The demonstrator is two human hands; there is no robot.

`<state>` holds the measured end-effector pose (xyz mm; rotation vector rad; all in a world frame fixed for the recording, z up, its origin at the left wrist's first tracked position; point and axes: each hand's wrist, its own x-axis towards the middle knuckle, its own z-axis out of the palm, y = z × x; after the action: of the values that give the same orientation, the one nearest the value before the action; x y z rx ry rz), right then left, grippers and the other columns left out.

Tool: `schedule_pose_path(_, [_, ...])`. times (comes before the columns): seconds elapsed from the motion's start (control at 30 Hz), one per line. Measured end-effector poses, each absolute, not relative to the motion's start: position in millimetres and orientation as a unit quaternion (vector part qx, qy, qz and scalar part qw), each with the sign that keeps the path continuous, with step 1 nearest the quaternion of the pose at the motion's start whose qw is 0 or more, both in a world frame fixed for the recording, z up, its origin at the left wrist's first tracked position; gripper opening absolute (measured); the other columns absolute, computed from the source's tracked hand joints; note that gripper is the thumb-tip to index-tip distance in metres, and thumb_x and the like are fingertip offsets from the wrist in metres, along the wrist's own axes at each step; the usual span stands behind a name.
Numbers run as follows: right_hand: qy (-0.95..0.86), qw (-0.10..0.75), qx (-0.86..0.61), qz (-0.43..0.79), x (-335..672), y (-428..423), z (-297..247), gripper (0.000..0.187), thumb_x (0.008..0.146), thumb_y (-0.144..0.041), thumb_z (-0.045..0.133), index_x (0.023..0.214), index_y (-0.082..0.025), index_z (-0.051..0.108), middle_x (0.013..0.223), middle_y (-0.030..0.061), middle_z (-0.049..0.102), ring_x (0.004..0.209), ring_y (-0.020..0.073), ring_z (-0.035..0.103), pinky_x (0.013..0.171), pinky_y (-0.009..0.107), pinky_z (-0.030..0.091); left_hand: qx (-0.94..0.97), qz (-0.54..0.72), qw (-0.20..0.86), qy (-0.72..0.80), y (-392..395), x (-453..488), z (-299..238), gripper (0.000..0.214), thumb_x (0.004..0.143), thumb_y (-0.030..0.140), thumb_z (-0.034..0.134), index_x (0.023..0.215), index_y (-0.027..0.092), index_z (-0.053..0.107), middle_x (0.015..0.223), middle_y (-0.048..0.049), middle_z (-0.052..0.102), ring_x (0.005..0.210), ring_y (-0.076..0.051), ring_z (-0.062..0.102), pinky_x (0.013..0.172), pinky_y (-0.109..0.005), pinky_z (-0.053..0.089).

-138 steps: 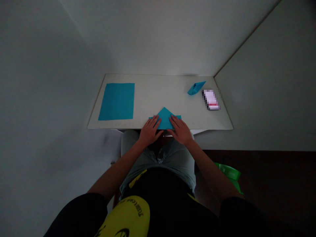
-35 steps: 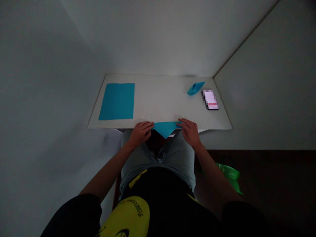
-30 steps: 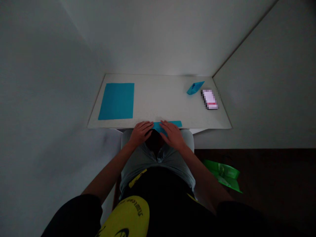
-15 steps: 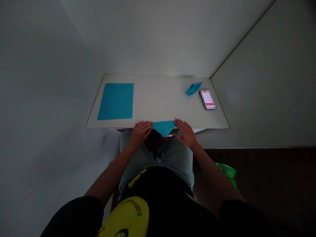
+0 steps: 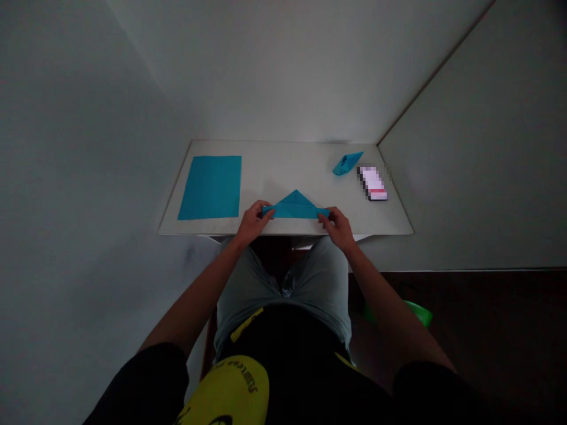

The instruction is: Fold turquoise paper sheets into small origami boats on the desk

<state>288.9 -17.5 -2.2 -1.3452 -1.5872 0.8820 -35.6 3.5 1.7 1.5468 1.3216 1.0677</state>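
Near the front edge of the white table [image 5: 283, 159], a blue paper [image 5: 296, 199] is folded into a peak over a band [image 5: 290, 213].

The left hand [image 5: 254, 221] pinches one end of the band, the right hand [image 5: 338, 227] the other. To the left, a blue sheet [image 5: 211, 188] lies flat, unfolded; at far right, a finished-looking folded piece [image 5: 349, 163] sits by a phone [image 5: 372, 182]. Whether the green object [image 5: 420, 313] on the floor [image 5: 496, 336], partly behind the right forearm [image 5: 385, 289], holds anything cannot be told.
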Motion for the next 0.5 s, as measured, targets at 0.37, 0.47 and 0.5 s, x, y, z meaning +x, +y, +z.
schedule_pose_path(0.37, [-0.6, 0.452, -0.527, 0.399, 283.8, 15.8, -13.4, 0.047, 0.093, -0.069, 0.069, 0.112, -0.026, 0.073, 0.079, 0.0, 0.07, 0.069, 0.0192, 0.064, 0.074, 0.038, 0.057, 0.6, 0.433, 0.431, 0.516, 13.9, -35.3, -8.3, 0.044, 0.083, 0.061, 0.084, 0.1, 0.022, 0.073, 0.087, -0.0021, 0.075, 0.072, -0.016, 0.066, 0.073, -0.032, 0.057])
schedule_pose_path(0.47, [-0.612, 0.42, -0.531, 0.408, 288.0, 9.9, -11.4, 0.054, 0.086, -0.068, 0.079, 0.117, -0.025, 0.077, 0.074, -0.0007, 0.068, 0.066, 0.0184, 0.061, 0.067, 0.035, 0.054, 0.6, 0.428, 0.419, 0.53, 11.8, -37.0, -8.8, 0.049, 0.076, 0.061, 0.09, 0.102, 0.021, 0.078, 0.092, -0.0038, 0.079, 0.076, -0.017, 0.067, 0.076, -0.034, 0.059])
schedule_pose_path(0.5, [-0.613, 0.413, -0.533, 0.413, 288.5, 8.8, -10.5, 0.057, 0.082, -0.068, 0.083, 0.119, -0.024, 0.079, 0.072, -0.0012, 0.068, 0.065, 0.0178, 0.059, 0.065, 0.034, 0.052, 0.595, 0.428, 0.423, 0.532, 11.4, -36.9, -8.3, 0.051, 0.074, 0.061, 0.091, 0.102, 0.021, 0.079, 0.095, -0.0046, 0.08, 0.077, -0.017, 0.068, 0.078, -0.034, 0.06])
